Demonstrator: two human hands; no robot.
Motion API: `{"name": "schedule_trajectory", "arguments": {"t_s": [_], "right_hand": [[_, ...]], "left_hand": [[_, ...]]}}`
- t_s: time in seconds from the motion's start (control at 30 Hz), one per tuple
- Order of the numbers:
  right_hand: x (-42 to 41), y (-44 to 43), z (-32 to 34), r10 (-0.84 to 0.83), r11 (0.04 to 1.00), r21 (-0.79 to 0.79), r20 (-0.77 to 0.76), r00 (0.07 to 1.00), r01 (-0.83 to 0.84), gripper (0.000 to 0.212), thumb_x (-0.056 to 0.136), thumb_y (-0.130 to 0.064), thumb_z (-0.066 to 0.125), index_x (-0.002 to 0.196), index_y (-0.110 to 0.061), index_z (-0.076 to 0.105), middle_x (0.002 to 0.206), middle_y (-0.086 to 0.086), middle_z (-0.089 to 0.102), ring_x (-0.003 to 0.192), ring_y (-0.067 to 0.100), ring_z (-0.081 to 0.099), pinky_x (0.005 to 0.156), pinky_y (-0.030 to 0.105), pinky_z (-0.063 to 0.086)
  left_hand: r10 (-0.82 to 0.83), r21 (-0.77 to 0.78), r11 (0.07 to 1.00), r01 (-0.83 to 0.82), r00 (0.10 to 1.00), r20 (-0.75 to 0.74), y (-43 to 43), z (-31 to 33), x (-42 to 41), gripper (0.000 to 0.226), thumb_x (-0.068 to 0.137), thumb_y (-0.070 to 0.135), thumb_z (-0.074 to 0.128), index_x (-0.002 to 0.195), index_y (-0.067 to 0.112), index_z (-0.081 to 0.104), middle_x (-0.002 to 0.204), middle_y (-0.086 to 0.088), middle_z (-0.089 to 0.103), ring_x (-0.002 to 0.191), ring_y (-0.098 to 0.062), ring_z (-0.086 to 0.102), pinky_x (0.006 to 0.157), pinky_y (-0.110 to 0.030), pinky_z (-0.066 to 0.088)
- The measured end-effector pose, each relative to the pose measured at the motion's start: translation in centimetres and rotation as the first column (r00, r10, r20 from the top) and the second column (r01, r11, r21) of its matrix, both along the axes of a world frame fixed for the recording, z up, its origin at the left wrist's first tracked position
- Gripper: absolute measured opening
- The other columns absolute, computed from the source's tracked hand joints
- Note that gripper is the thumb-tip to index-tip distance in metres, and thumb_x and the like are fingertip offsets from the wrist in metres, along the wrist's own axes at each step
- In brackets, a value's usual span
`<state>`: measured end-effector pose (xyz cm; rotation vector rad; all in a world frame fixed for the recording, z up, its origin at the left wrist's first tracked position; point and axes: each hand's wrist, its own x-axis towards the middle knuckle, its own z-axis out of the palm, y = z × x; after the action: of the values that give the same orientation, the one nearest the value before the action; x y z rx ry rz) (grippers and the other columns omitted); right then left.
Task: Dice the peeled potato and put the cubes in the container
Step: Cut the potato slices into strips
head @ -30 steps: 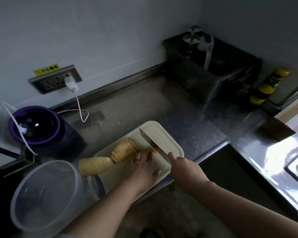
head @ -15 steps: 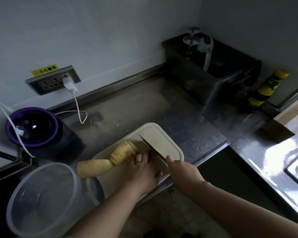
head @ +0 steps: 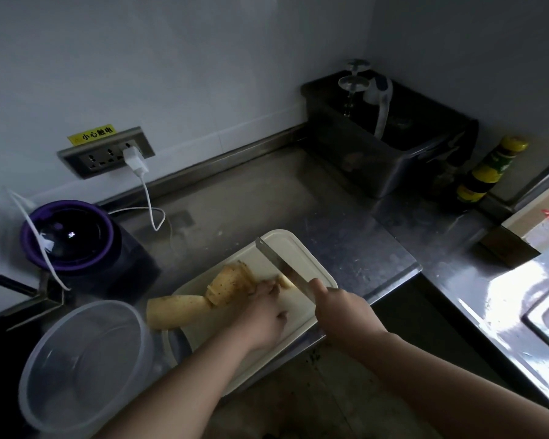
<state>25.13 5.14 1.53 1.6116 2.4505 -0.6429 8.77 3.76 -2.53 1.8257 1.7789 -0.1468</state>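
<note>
item: dicing, early stage
left hand [head: 260, 315]: fingers curled down onto the speckled potato chunk [head: 229, 285], pinning it to the cutting board [head: 301, 248]
right hand [head: 343, 312]: fingers wrapped round the handle of the knife [head: 282, 267]; blade runs away from them, just right of the left fingertips
small pale piece [head: 284, 282]: between left fingertips and blade; whether it touches either, cannot tell
long potato piece [head: 175, 310]: left of the left fingers, uncut, one end past the board edge
container [head: 83, 362]: well left of both hands, no cubes seen inside
done: potato split into pieces
left: nearly all the dicing, all the transfer
change from half a second ago: left fingers, then spread with a nail showing, now bunched on the chunk; the pale piece, then hidden, now shows
</note>
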Motion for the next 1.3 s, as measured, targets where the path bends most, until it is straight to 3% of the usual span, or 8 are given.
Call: {"name": "schedule_trajectory", "arguments": {"t_s": [0.1, 0.23, 0.43, 0.57, 0.73, 0.9, 1.03, 1.3], "right_hand": [[0.2, 0.4, 0.6, -0.039, 0.999, 0.005, -0.030, 0.999, 0.039, 0.037, 0.101, -0.009, 0.042, 0.136, -0.020, 0.037, 0.080, -0.001, 0.055, 0.067, 0.014, 0.060, 0.064, 0.026, 0.053], [1.2, 1.3, 0.9, -0.128, 0.992, 0.000, -0.058, 0.990, 0.128, 0.032, 0.103, -0.016, 0.041, 0.134, -0.021, 0.036, 0.084, -0.001, 0.059, 0.071, 0.013, 0.063, 0.064, 0.025, 0.054], [3.0, 1.7, 0.4, -0.197, 0.980, -0.018, -0.045, 0.979, 0.196, 0.027, 0.103, -0.017, 0.043, 0.129, -0.020, 0.038, 0.079, -0.003, 0.056, 0.067, 0.011, 0.060, 0.059, 0.023, 0.050], [3.5, 1.4, 0.0, -0.196, 0.980, -0.034, -0.050, 0.979, 0.194, 0.029, 0.103, -0.018, 0.043, 0.131, -0.018, 0.038, 0.076, -0.006, 0.054, 0.068, 0.012, 0.063, 0.059, 0.025, 0.051], [3.7, 1.0, -0.5, -0.191, 0.981, -0.033, -0.049, 0.980, 0.190, 0.027, 0.102, -0.015, 0.041, 0.128, -0.017, 0.037, 0.076, -0.001, 0.054, 0.059, 0.012, 0.049, 0.048, 0.022, 0.034], [3.0, 0.7, -1.3, -0.176, 0.980, -0.100, -0.048, 0.983, 0.171, 0.029, 0.102, -0.018, 0.044, 0.130, -0.022, 0.038, 0.086, -0.001, 0.062, 0.072, 0.012, 0.064, 0.062, 0.027, 0.052], [2.3, 0.5, -1.7, -0.158, 0.980, -0.127, -0.051, 0.986, 0.151, 0.034, 0.102, -0.020, 0.044, 0.135, -0.024, 0.036, 0.088, -0.004, 0.061, 0.074, 0.008, 0.063, 0.065, 0.023, 0.054], [1.4, -0.4, -2.0, -0.135, 0.983, -0.132, -0.031, 0.990, 0.130, 0.037, 0.103, -0.021, 0.043, 0.138, -0.023, 0.033, 0.087, -0.002, 0.061, 0.073, 0.009, 0.065, 0.065, 0.025, 0.058]], "left_hand": [[0.060, 0.121, 0.990, -0.069, 0.996, 0.069, 0.8, 1.0, -0.9, 0.040, 0.097, 0.016, 0.050, 0.136, 0.020, 0.048, 0.141, -0.001, 0.041, 0.120, -0.016, 0.051, 0.099, -0.025, 0.044], [0.050, 0.232, 0.970, -0.068, 0.996, 0.080, 3.2, 1.3, -0.6, 0.048, 0.095, 0.006, 0.049, 0.141, 0.021, 0.045, 0.142, 0.000, 0.041, 0.121, -0.018, 0.051, 0.102, -0.028, 0.044], [-0.234, 0.086, 0.960, 0.267, 0.932, -0.278, 5.9, 0.8, 0.5, 0.041, 0.092, 0.012, 0.057, 0.131, 0.012, 0.049, 0.132, -0.009, 0.043, 0.115, -0.027, 0.052, 0.095, -0.037, 0.048], [-0.227, 0.072, 0.964, 0.256, 0.934, -0.275, 6.4, 0.3, 0.5, 0.029, 0.093, 0.015, 0.056, 0.121, 0.011, 0.052, 0.123, -0.009, 0.049, 0.108, -0.027, 0.056, 0.090, -0.037, 0.048], [-0.082, 0.101, 0.990, 0.099, 0.983, -0.165, 5.9, -0.5, 0.8, 0.025, 0.092, 0.017, 0.057, 0.117, 0.012, 0.054, 0.120, -0.007, 0.050, 0.102, -0.025, 0.056, 0.084, -0.030, 0.044], [0.156, 0.104, 0.984, -0.148, 0.984, -0.082, 4.6, -0.9, 1.5, 0.031, 0.090, 0.022, 0.063, 0.119, 0.012, 0.056, 0.121, -0.008, 0.057, 0.111, -0.024, 0.057, 0.094, -0.032, 0.048], [0.318, 0.085, 0.944, -0.317, 0.948, 0.000, 3.4, -1.5, 1.8, 0.037, 0.090, 0.018, 0.064, 0.125, 0.014, 0.052, 0.120, -0.005, 0.060, 0.111, -0.020, 0.059, 0.091, -0.029, 0.050], [0.350, 0.154, 0.923, -0.352, 0.936, 0.042, 1.7, -2.3, 1.1, 0.050, 0.091, 0.011, 0.061, 0.138, 0.013, 0.044, 0.138, -0.008, 0.047, 0.128, -0.021, 0.047, 0.104, -0.028, 0.038]]}}
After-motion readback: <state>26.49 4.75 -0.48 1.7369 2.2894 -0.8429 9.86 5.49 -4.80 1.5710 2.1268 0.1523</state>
